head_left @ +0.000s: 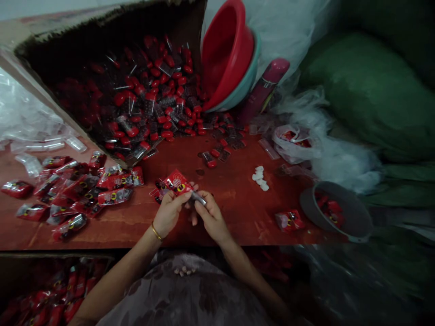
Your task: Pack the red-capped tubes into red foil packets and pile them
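My left hand [171, 212] pinches a red printed packet [177, 182] near the table's front edge. My right hand [211, 217] grips a small clear plastic tube [198, 198] right at the packet's lower right end. Whether the tube's tip is inside the packet I cannot tell, because my fingers cover that spot. More flat red packets [157, 192] lie just behind my left hand. Farther left is a heap of filled red packets [76, 185] with clear ends.
A tipped cardboard box [64, 108] holds many red-capped clear containers [159, 95], some spilling onto the table. A red basin [226, 54] and a pink spray can [263, 90] stand behind. White pieces [260, 178], one packet [290, 220] and a grey bowl [340, 228] are on the right.
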Tool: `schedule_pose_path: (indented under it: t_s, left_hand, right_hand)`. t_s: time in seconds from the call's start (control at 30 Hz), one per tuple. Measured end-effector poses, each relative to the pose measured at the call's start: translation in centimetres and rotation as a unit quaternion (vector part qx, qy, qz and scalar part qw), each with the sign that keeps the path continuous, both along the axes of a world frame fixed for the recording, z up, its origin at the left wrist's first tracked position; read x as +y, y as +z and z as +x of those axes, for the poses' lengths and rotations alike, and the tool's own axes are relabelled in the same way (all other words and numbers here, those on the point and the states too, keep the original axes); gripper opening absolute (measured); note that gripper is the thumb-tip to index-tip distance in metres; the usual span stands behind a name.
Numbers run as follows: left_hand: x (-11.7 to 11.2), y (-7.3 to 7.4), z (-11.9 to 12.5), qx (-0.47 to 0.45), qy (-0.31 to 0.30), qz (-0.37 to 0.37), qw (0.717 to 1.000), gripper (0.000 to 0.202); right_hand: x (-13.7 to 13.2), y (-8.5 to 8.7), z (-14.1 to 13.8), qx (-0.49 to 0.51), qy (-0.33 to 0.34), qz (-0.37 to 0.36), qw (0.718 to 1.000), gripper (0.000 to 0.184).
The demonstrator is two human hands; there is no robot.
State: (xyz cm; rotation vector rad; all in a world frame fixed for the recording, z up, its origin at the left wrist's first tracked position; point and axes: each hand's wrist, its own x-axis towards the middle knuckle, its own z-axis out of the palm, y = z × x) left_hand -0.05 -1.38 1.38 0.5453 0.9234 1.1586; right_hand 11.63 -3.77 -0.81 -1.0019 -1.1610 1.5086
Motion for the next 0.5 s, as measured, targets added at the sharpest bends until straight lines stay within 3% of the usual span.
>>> schedule_pose_path:
  t_s: [0.2,0.37,0.5]
  left_hand:
    - [0.1,-0.4,-0.3,0.022,-0.062,0.016,0.998,0.028]
    - [0.2,0.5,0.1,0.024,0.016,0.009,1.000,0.038]
    - [0.2,0.2,0.2,0.037,-0.028,0.002,0.999,0.029]
  right_hand:
    - [0.3,0.0,0.3,-0.034,-0.018,0.007,0.999,0.028]
    - [0.6,0.3,0.2,-0.048,0.004,0.000,0.999,0.027]
    - [0.6,0.6,-0.5,-0.043,-0.030,0.002,0.999,0.027]
